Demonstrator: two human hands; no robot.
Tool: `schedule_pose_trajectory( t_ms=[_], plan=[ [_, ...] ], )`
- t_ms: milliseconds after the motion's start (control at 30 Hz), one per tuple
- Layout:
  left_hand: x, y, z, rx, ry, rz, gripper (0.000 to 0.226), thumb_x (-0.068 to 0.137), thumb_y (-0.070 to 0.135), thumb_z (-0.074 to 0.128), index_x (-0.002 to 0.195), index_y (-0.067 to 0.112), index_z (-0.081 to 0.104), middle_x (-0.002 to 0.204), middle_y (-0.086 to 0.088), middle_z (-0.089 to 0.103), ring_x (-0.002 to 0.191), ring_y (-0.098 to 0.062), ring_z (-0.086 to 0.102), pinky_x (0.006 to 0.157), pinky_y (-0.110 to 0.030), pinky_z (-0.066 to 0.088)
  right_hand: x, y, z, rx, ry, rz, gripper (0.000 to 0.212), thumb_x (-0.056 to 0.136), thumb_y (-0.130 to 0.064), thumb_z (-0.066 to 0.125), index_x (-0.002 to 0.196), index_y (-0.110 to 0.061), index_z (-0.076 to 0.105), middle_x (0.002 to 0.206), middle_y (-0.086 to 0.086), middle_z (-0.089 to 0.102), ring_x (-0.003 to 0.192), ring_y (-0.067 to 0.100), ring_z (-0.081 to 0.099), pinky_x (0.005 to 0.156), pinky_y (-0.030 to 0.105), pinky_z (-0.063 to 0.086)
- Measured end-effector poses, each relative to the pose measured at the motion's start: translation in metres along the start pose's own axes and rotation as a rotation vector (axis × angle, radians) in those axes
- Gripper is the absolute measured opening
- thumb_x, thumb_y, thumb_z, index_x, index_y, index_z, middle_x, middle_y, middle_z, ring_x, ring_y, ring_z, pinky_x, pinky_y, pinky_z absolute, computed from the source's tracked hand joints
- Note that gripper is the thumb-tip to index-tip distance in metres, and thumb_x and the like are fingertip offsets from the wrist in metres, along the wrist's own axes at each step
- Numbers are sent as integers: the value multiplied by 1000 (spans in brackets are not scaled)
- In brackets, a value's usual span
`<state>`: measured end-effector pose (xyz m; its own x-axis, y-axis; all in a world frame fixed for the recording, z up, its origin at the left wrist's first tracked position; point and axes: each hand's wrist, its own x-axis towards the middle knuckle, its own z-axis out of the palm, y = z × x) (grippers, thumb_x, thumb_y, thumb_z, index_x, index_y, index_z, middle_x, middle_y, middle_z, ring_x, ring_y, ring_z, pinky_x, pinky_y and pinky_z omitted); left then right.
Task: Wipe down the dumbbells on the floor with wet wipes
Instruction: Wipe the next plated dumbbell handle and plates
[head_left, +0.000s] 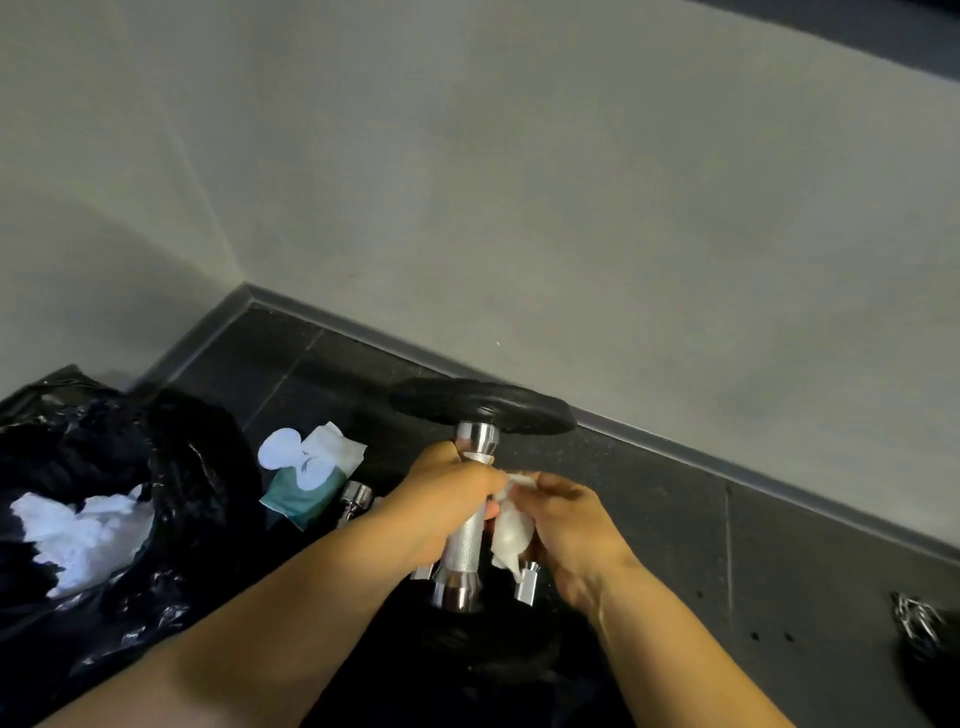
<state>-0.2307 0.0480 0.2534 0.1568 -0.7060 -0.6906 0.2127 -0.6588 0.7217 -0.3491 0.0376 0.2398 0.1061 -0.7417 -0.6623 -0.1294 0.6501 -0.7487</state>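
Head view: left hand (441, 499) grips dumbbell (463, 543) handle, right hand (566, 525) pinches wipe (511, 538); wipes pack (306, 480), black bag (104, 441) beside.

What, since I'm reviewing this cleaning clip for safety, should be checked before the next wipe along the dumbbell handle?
1. Left hand grips the dumbbell handle: ok.
2. Right hand holds the wet wipe: ok.
3. Contact between wet wipe and dumbbell handle: cannot tell.
4. Wipes pack on the floor nearby: ok.
5. Black bag open, used wipes inside: ok.
6. Top plate wiped: cannot tell.
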Motion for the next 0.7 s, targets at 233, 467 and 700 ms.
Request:
schedule_pose_trajectory(
  t_ms=[233, 467, 700],
  plan=[
    [2, -45, 60, 126, -34, -29, 16, 87, 1, 62, 94, 15, 58, 89, -6, 64, 73, -13, 63, 56, -18, 51, -2, 36, -48, -181, 62, -13, 31, 87, 8, 49, 70, -8, 69, 69, 10, 69, 63, 18, 63, 67, 30, 54],
    [27, -106, 140, 267, -88, -156, 13, 86, 5, 59, 93, 15, 65, 90, -10, 69, 83, -23, 67, 78, -37, 56, 20, 94, -126, -260, 183, 140, 30, 84, 3, 47, 69, -10, 69, 75, 15, 72, 69, 25, 67, 71, 38, 56],
    [61, -153, 216, 338, -96, -259, 4, 87, 13, 59, 87, 16, 61, 93, -11, 66, 93, -28, 66, 87, -39, 55, 65, 143, -199, -322, 280, 240, 21, 79, -2, 51, 66, -1, 68, 73, 22, 70, 76, 38, 68, 73, 50, 57]
  ],
)
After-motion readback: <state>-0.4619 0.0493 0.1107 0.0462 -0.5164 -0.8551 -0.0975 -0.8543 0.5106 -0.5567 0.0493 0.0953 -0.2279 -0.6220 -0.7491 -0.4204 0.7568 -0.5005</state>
